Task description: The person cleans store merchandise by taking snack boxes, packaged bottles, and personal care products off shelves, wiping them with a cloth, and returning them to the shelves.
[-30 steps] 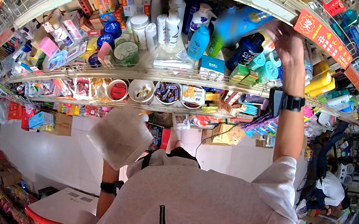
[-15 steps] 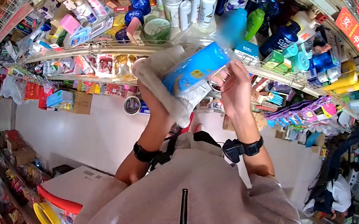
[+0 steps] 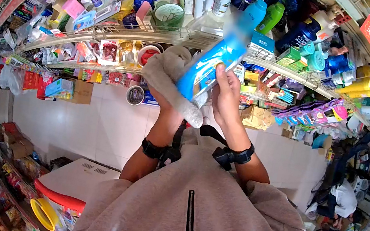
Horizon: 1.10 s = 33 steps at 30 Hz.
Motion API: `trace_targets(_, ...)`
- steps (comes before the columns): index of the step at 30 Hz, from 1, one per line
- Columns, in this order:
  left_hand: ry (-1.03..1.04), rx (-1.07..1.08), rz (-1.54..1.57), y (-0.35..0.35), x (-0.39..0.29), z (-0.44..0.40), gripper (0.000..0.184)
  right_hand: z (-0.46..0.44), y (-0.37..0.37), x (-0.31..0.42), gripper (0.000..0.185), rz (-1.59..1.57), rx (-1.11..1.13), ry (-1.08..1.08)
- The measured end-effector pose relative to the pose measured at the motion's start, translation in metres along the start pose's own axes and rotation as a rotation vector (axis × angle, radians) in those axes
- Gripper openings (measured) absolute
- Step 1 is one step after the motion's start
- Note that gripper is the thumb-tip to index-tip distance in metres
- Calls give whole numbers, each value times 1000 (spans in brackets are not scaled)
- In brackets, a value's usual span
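A blue packet [image 3: 209, 65] is held tilted in front of the shelf edge, its upper end blurred. My right hand [image 3: 226, 93] grips its right side, thumb on the front. A grey cloth [image 3: 172, 76] wraps round the packet's lower left side. Under that cloth lies my left hand [image 3: 161, 97], its fingers mostly hidden. Just behind the packet, a light-blue bottle [image 3: 255, 12] and a green bottle [image 3: 270, 18] stand on the shelf, with a teal box [image 3: 262, 42] below them.
The wire-fronted shelf [image 3: 159, 37] curves across the view, crowded with bottles and jars. Tubs of small packets sit on the tier below. A round tub [image 3: 135, 95] is under the shelf. A person [image 3: 343, 199] crouches at the far right.
The blue packet has tilted more upright and shifted slightly right and up. My right thumb now lies over its front. The view has shifted a little, so the shelf sits higher.
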<state>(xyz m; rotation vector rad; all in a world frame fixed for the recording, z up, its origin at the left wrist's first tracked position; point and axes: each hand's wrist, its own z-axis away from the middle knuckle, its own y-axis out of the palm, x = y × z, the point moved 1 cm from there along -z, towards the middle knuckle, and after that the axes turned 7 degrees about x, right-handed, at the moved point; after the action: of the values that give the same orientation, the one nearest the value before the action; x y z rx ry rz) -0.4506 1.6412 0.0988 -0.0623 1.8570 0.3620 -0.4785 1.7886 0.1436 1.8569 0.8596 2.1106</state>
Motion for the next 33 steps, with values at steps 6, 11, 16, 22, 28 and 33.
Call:
trace_targets(6, -71, -148, 396, -31, 36, 15, 45, 3, -8, 16, 30, -123, -53, 69)
trace_targets(11, -261, -55, 903, -28, 22, 37, 58, 7, -9, 13, 29, 236, -101, -17)
trace_targets(16, -224, -356, 569, 25, 14, 42, 47, 26, 24, -16, 30, 884, 56, -408)
trace_targets(22, -144, -224, 407, 24, 1, 27, 38, 34, 27, 6, 27, 954, 207, -275)
trace_targets(28, -382, -349, 786, 0, 3, 0, 52, 38, 10, 2, 27, 986, 273, -127)
trace_targets(33, -457, 167, 1127, -5, -6, 17, 57, 41, 2, -3, 27, 461, 290, 181)
